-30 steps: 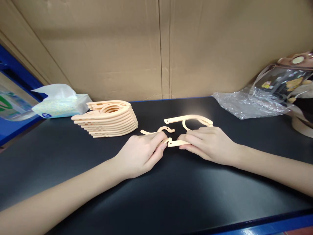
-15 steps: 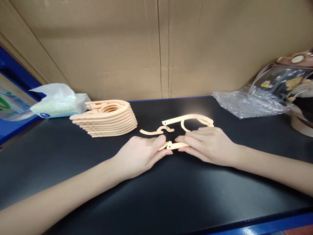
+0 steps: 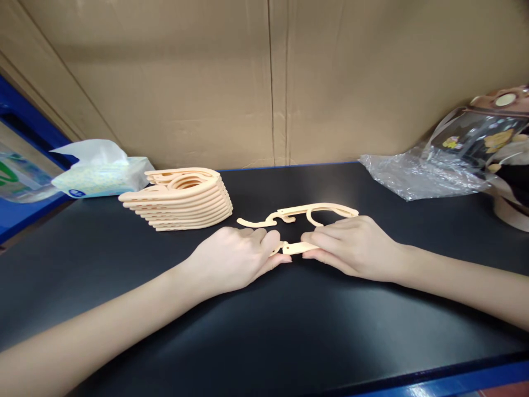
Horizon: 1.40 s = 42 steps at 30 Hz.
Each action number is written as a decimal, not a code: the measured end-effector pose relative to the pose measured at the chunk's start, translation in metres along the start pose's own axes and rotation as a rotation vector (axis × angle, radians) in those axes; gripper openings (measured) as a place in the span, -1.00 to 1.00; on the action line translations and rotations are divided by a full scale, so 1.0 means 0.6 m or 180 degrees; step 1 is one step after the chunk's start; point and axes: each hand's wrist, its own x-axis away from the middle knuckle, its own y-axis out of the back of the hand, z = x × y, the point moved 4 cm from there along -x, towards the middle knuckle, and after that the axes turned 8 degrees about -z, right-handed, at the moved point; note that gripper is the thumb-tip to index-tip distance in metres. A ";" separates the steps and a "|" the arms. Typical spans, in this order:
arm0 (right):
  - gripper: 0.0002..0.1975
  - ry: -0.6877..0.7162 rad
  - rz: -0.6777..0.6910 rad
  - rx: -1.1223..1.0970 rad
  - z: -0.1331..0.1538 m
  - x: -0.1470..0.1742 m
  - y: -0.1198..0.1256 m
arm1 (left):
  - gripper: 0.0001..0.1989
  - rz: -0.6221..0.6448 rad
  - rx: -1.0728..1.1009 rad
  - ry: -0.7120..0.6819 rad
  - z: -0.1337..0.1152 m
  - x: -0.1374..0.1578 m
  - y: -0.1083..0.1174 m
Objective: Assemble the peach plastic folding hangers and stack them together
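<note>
Pinched between the fingers and thumb of my left hand (image 3: 237, 258) is a small curved peach plastic hanger arm (image 3: 275, 251), mostly covered by the fingers. My right hand (image 3: 351, 245) grips the body of a peach plastic folding hanger (image 3: 298, 247), whose far bar and curved hook extend beyond the fingers. The end of the near bar meets the piece in my left hand; whether the two are joined, I cannot tell. Another wavy hanger arm (image 3: 257, 224) lies loose on the table beyond my hands, partly overlapped in view by the far bar's end.
A stack of several folded peach hangers (image 3: 185, 207) stands left of my hands on the black table (image 3: 273, 331). Behind it sits a tissue pack (image 3: 99, 173). Crumpled clear plastic (image 3: 417, 173) and a transparent bag (image 3: 467, 138) lie at the right. Cardboard (image 3: 198, 82) rises behind.
The far bar of the hanger in my right hand has dropped lower and nearer, its end now over the loose arm in view. Both hands keep nearly the same place.
</note>
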 end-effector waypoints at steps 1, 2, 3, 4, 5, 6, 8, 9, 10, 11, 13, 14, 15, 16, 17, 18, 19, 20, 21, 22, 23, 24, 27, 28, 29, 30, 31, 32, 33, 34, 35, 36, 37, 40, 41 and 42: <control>-0.66 -0.0002 -0.0005 -0.0015 -0.001 0.001 0.000 | -0.58 -0.0001 0.0024 0.0019 0.001 0.000 0.000; -0.66 0.0004 -0.0020 -0.0017 -0.001 0.001 0.000 | -0.58 0.0001 0.0069 0.0066 0.002 0.000 0.000; -0.67 0.0012 -0.0034 -0.0011 -0.002 0.001 0.000 | -0.59 0.0002 0.0135 0.0128 0.003 0.001 -0.001; -0.68 0.0022 -0.0046 0.0001 -0.003 0.001 0.000 | -0.59 0.0005 0.0219 0.0200 0.004 0.001 -0.002; -0.68 0.0034 -0.0050 0.0014 -0.003 0.001 -0.001 | -0.60 0.0009 0.0317 0.0260 0.005 0.002 -0.004; -0.68 0.0044 -0.0047 0.0034 -0.003 0.000 -0.001 | -0.61 0.0008 0.0416 0.0309 0.006 0.002 -0.005; -0.68 0.0057 -0.0028 0.0083 -0.004 -0.001 -0.003 | -0.62 -0.0015 0.0583 0.0370 0.008 0.003 -0.008; -0.68 0.0060 -0.0012 0.0102 -0.004 -0.002 -0.003 | -0.63 -0.0030 0.0636 0.0395 0.008 0.003 -0.009; -0.67 0.0061 0.0007 0.0110 -0.004 -0.002 -0.004 | -0.63 -0.0040 0.0674 0.0423 0.009 0.004 -0.010; -0.67 0.0061 0.0035 0.0104 -0.004 -0.002 -0.004 | -0.63 -0.0040 0.0710 0.0453 0.010 0.004 -0.010; -0.66 0.0047 0.0092 0.0075 -0.004 -0.002 -0.006 | -0.64 -0.0010 0.0779 0.0519 0.011 0.004 -0.011; -0.66 0.0031 0.0122 0.0072 -0.004 -0.002 -0.006 | -0.65 0.0009 0.0815 0.0556 0.012 0.005 -0.011; -0.66 0.0009 0.0148 0.0084 -0.005 -0.001 -0.006 | -0.65 0.0027 0.0852 0.0595 0.013 0.005 -0.011; -0.66 -0.0011 0.0175 0.0108 -0.005 -0.001 -0.007 | -0.66 0.0043 0.0891 0.0629 0.013 0.005 -0.011; -0.66 -0.0027 0.0204 0.0134 -0.005 0.000 -0.007 | -0.66 0.0049 0.0926 0.0655 0.014 0.005 -0.011; -0.65 -0.0038 0.0234 0.0153 -0.005 0.001 -0.008 | -0.66 0.0050 0.0955 0.0670 0.014 0.005 -0.011; -0.65 -0.0044 0.0262 0.0165 -0.005 0.001 -0.008 | -0.66 0.0046 0.0982 0.0675 0.014 0.005 -0.011; -0.64 -0.0046 0.0278 0.0175 -0.005 0.001 -0.008 | -0.66 0.0036 0.0999 0.0670 0.014 0.005 -0.011; -0.64 -0.0047 0.0285 0.0184 -0.004 0.001 -0.008 | -0.66 0.0022 0.1008 0.0660 0.014 0.005 -0.010; -0.63 -0.0048 0.0280 0.0195 -0.004 0.001 -0.008 | -0.67 0.0006 0.1012 0.0644 0.014 0.005 -0.010; -0.63 -0.0050 0.0258 0.0204 -0.003 0.001 -0.007 | -0.67 -0.0007 0.1012 0.0629 0.014 0.005 -0.010; -0.63 -0.0052 0.0223 0.0209 -0.003 0.000 -0.007 | -0.67 -0.0012 0.1014 0.0616 0.013 0.005 -0.010; -0.65 -0.0050 0.0106 0.0155 -0.001 0.000 -0.004 | -0.67 -0.0003 0.1010 0.0596 0.013 0.006 -0.010; -0.66 -0.0041 0.0075 0.0135 -0.001 0.000 -0.003 | -0.66 0.0007 0.1006 0.0600 0.013 0.006 -0.010; -0.66 -0.0028 0.0050 0.0123 -0.001 0.000 -0.003 | -0.65 0.0021 0.1002 0.0604 0.013 0.006 -0.010; -0.66 -0.0010 0.0032 0.0124 -0.001 0.000 -0.002 | -0.64 0.0028 0.1000 0.0600 0.013 0.006 -0.010; -0.66 0.0007 0.0019 0.0130 0.000 0.001 -0.002 | -0.64 0.0041 0.1003 0.0594 0.013 0.007 -0.010; -0.65 0.0017 0.0011 0.0143 0.000 0.001 -0.002 | -0.63 0.0056 0.1017 0.0582 0.014 0.007 -0.011; -0.64 0.0022 0.0004 0.0158 -0.001 0.001 -0.002 | -0.64 0.0062 0.1040 0.0559 0.014 0.007 -0.011; -0.64 0.0025 0.0001 0.0165 -0.001 0.001 -0.002 | -0.64 0.0067 0.1062 0.0535 0.014 0.007 -0.012; -0.64 0.0028 0.0002 0.0169 -0.001 0.000 -0.002 | -0.64 0.0070 0.1080 0.0508 0.013 0.007 -0.012; -0.64 0.0031 0.0001 0.0175 -0.002 0.000 -0.002 | -0.65 0.0085 0.1082 0.0482 0.013 0.007 -0.013; -0.64 0.0034 0.0000 0.0187 -0.002 0.000 -0.002 | -0.64 0.0092 0.1066 0.0447 0.013 0.007 -0.013; -0.65 0.0054 0.0026 0.0219 -0.002 0.001 -0.003 | -0.62 0.0148 0.0871 0.0316 0.010 0.005 -0.013; -0.64 0.0059 0.0039 0.0223 -0.002 0.001 -0.004 | -0.62 0.0156 0.0778 0.0257 0.008 0.004 -0.012; -0.64 0.0060 0.0051 0.0219 -0.002 0.002 -0.004 | -0.61 0.0157 0.0680 0.0204 0.007 0.003 -0.011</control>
